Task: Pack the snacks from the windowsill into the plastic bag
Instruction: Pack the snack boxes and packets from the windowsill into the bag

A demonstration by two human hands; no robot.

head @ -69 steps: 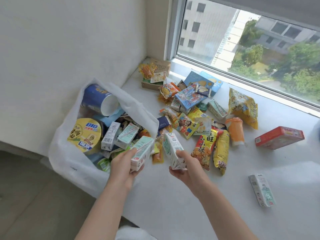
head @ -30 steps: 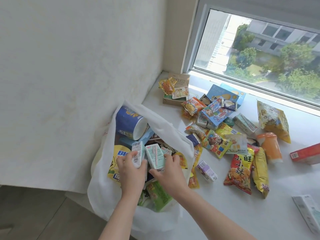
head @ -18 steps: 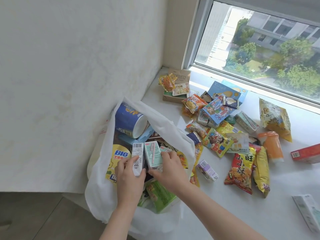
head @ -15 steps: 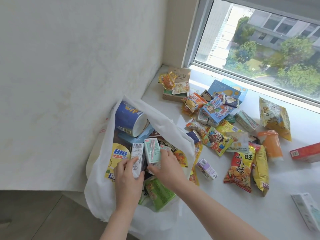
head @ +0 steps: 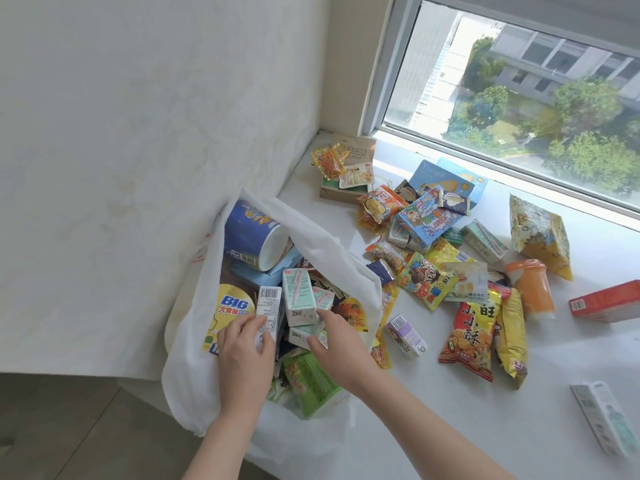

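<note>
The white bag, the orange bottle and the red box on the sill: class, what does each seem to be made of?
White bag: thin, matte plastic film, soft folds, faintly see-through.
Orange bottle: probably plastic, smooth, slightly translucent.
Red box: likely printed cardboard, with flat faces and sharp edges.

At ten o'clock I see a pale cream, faintly mottled plaster wall (head: 138,133). A grey-framed glass window (head: 519,91) at two o'clock admits bright daylight, showing green trees (head: 588,109) and a grey building (head: 554,53) outside. Brownish floor (head: 69,427) lies at seven o'clock.
</note>
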